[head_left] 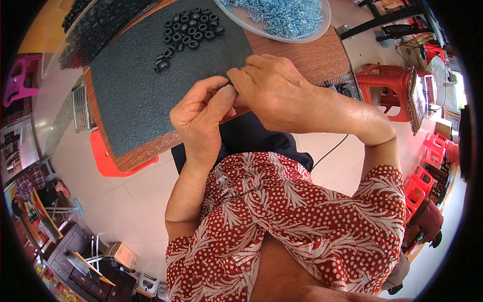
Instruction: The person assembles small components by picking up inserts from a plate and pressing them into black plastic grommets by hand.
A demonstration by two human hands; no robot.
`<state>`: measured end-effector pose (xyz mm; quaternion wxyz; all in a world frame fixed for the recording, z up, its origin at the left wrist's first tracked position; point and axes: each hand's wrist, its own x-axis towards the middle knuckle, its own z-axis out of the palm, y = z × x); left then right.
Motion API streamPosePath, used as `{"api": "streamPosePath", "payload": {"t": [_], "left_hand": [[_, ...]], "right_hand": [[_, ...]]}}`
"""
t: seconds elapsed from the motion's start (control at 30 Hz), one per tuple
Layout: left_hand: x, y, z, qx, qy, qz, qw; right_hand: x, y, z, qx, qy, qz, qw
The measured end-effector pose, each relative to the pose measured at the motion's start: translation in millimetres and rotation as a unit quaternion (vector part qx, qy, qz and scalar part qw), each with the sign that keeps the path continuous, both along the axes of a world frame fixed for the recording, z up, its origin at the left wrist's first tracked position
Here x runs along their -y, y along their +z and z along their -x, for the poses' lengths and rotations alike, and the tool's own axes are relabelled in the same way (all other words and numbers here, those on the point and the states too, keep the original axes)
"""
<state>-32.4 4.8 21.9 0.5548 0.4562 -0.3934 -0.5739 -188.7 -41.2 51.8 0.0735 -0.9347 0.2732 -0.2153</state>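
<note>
My left hand [197, 115] and my right hand [275, 93] meet over the near edge of the table. Both are closed, with thumbs and fingertips pinched together almost touching. Whatever sits between the fingertips is small and hidden by them. Beyond the hands, a dark textured mat [136, 95] covers much of the wooden tabletop [322, 63]. On it lies a loose group of small black round pieces [187, 36], several showing a hole in the end.
A pale round tray [294, 39] heaped with tiny translucent blue pieces [282, 17] stands at the far side. More black pieces [103, 30] fill a clear container at the far left. Red stools stand right [390, 75] and under the table's left [103, 153]. A cable [329, 151] crosses the floor.
</note>
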Motion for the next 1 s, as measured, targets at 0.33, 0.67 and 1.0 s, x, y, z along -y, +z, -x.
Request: {"api": "streamPosePath", "payload": {"t": [0.33, 0.67, 1.0], "left_hand": [[6.2, 2.0, 0.0, -0.123, -0.002, -0.074, 0.99], [4.6, -0.5, -5.8, -0.145, -0.061, -0.067, 0.985], [-1.6, -3.5, -1.7, -0.061, -0.035, -0.027, 0.997]], "right_hand": [[1.6, -0.9, -1.7, 0.059, -0.018, -0.021, 0.998], [0.9, -7.4, 1.3, 0.039, -0.018, 0.067, 0.997], [1.4, -11.4, 1.1, 0.095, -0.017, 0.04, 0.995]]}}
